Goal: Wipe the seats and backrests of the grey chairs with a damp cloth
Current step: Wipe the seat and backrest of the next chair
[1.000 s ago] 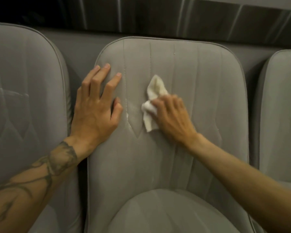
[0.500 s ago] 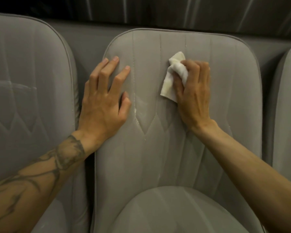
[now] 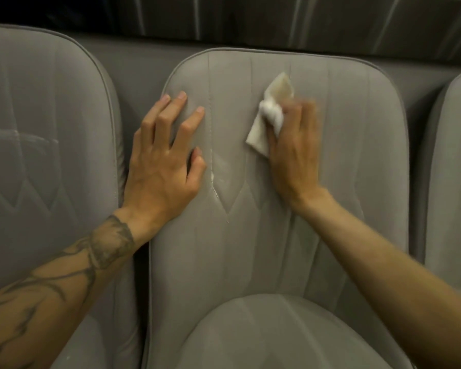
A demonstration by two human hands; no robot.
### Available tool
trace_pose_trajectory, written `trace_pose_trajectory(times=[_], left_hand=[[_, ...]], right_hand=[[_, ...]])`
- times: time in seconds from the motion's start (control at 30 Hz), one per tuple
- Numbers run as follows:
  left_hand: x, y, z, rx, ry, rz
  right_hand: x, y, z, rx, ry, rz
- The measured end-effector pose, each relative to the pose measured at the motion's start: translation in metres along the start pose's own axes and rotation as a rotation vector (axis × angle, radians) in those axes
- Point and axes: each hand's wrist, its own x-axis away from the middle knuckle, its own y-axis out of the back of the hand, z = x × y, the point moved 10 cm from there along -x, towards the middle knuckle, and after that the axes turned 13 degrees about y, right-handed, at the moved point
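The middle grey chair's backrest [image 3: 357, 161] fills the centre of the head view, with its seat cushion [image 3: 264, 334] below. My right hand [image 3: 294, 158] grips a crumpled white cloth [image 3: 270, 113] and presses it against the upper middle of that backrest; its fingers are blurred. My left hand [image 3: 163, 158] lies flat with spread fingers on the backrest's upper left edge. A pale mark sits on the stitched seam [image 3: 213, 177] between my two hands.
A second grey chair [image 3: 45, 145] stands close on the left, and the edge of a third [image 3: 455, 169] shows on the right. Narrow dark gaps separate them. A dark panelled wall [image 3: 250, 20] runs behind the row.
My right hand swept the cloth from the backrest's centre up and to the right, and now sits slightly lower again. My left hand stayed flat in the same place.
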Motion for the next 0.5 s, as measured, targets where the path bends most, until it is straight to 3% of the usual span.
trace_pose_trajectory(times=[0.13,0.2,0.37,0.5], left_hand=[[0.000,-0.002,0.000,-0.001,0.000,0.006],[0.000,-0.001,0.000,-0.001,0.003,0.006],[0.000,-0.002,0.002,0.002,0.010,0.006],[-0.001,-0.001,0.001,-0.006,0.008,0.012]], right_hand=[[0.054,-0.019,0.058,-0.070,0.245,0.262],[0.043,-0.015,0.046,-0.073,0.297,0.251],[0.008,-0.005,0.010,-0.045,0.083,0.087],[0.065,-0.019,0.072,-0.141,0.204,0.260]])
